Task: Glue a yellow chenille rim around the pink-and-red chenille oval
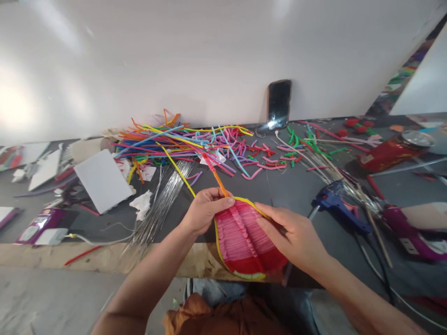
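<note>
Between my hands, above the table's front edge, is a rounded pink and red panel (249,235) made of rows of pipe cleaners. A yellow pipe cleaner (219,239) runs along its rim, and its loose end sticks out past my left hand to the upper left. An orange and pink stem (220,181) rises from the panel's top. My left hand (206,209) is closed, pinching the panel's top edge beside the stem. With thumb and fingers closed, my right hand (289,232) grips the yellow-trimmed edge on the right.
Behind lies a heap of coloured pipe cleaners (174,139). A phone (279,104) leans on the white wall. To the right are a blue glue gun (337,204), a red can (394,153) and thin wires; more wires (159,202) and a white square card (104,181) lie left.
</note>
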A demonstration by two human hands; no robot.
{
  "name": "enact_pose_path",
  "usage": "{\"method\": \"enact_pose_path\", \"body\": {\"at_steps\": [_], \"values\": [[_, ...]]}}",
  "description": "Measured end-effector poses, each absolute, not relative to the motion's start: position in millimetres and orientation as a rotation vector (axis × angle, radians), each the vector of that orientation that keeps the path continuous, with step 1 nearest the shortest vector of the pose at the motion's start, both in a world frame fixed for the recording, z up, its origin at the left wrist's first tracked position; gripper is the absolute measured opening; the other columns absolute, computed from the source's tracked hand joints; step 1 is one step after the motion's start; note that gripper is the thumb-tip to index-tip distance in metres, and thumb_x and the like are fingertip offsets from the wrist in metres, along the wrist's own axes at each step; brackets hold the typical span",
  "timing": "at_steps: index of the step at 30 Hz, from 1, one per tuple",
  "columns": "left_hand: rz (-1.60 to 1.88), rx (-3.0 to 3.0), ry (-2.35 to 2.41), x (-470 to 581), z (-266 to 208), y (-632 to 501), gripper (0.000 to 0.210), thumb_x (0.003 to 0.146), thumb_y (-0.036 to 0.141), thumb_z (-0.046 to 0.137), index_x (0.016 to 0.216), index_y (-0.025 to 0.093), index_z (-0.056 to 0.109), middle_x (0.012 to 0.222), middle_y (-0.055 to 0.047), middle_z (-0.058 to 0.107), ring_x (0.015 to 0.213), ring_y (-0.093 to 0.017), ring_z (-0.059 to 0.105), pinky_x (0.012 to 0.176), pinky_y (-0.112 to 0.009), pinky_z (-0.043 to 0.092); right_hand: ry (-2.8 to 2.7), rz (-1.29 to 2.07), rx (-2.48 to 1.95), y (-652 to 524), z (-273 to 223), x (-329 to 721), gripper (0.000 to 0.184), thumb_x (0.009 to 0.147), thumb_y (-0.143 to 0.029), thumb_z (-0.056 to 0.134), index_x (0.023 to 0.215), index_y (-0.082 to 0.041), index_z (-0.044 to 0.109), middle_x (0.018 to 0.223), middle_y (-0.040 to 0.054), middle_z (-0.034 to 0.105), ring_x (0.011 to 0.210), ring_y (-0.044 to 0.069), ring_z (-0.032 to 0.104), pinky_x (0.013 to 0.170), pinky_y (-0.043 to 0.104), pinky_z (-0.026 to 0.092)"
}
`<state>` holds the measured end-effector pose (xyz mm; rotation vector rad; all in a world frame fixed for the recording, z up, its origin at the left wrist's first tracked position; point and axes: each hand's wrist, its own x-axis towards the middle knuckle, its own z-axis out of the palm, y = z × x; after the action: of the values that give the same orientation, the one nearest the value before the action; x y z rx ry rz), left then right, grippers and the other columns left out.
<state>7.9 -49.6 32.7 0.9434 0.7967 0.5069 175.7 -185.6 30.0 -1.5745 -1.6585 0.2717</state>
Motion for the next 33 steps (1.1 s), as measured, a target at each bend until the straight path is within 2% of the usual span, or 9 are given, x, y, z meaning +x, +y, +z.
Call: {"method": "enact_pose_path", "body": {"at_steps": [13, 20, 24, 27, 31, 33], "values": [[0.503, 0.937, 0.673, 7, 36, -51, 0.023, 0.06, 0.024, 0.084, 0.073, 0.013, 0.069, 0.067, 0.001, 0.066, 0.056, -0.007, 0.059, 0.057, -0.017, 0.045, -1.449, 0.363, -1.717, -186, 32, 173, 0.022, 0.09, -0.029, 0.051, 0.097, -0.023, 0.071, 0.092, 0.0018, 0.077, 0.081, 0.017, 0.072, 0.076, 0.027, 0.057], [0.472, 1.008, 0.566, 2, 34, -52, 0.034, 0.064, 0.023, 0.083, 0.095, 0.017, 0.07, 0.09, -0.004, 0.072, 0.077, -0.013, 0.065, 0.074, -0.024, 0.05, -1.376, 0.316, -1.737, -192, 34, 171, 0.02, 0.09, -0.027, 0.051, 0.094, -0.021, 0.07, 0.089, 0.0019, 0.077, 0.076, 0.015, 0.072, 0.07, 0.023, 0.056], [0.525, 1.105, 0.56, 0, 42, -53, 0.027, 0.069, 0.024, 0.079, 0.093, 0.016, 0.069, 0.088, -0.004, 0.071, 0.077, -0.012, 0.064, 0.074, -0.023, 0.049, -1.556, 0.112, -1.662, -197, 43, 173, 0.017, 0.09, -0.021, 0.051, 0.096, -0.02, 0.067, 0.085, 0.0031, 0.075, 0.072, 0.014, 0.07, 0.066, 0.024, 0.054], [0.566, 1.169, 0.528, -3, 58, -54, 0.034, 0.069, 0.022, 0.078, 0.101, 0.017, 0.066, 0.099, -0.006, 0.069, 0.089, -0.016, 0.064, 0.082, -0.027, 0.05, -1.725, -0.159, -1.54, -201, 60, 180, 0.024, 0.088, -0.011, 0.051, 0.106, -0.022, 0.062, 0.081, 0.0034, 0.074, 0.067, 0.015, 0.068, 0.064, 0.027, 0.054], [0.899, 1.227, 0.541, -13, 79, -50, 0.044, 0.068, 0.017, 0.075, 0.109, 0.023, 0.06, 0.11, -0.005, 0.062, 0.101, -0.018, 0.06, 0.086, -0.03, 0.05, -1.914, -0.598, -1.393, -200, 83, 195, 0.044, 0.082, -0.004, 0.057, 0.122, -0.021, 0.055, 0.082, 0.0047, 0.076, 0.067, 0.019, 0.068, 0.067, 0.032, 0.053], [1.087, 1.232, 0.572, -22, 86, -47, 0.044, 0.069, 0.016, 0.07, 0.111, 0.025, 0.057, 0.112, -0.004, 0.059, 0.099, -0.018, 0.059, 0.083, -0.031, 0.051, -1.997, -0.784, -1.338, -198, 87, 203, 0.044, 0.08, -0.006, 0.061, 0.121, -0.021, 0.057, 0.081, 0.0039, 0.077, 0.068, 0.019, 0.068, 0.065, 0.033, 0.052]]}}
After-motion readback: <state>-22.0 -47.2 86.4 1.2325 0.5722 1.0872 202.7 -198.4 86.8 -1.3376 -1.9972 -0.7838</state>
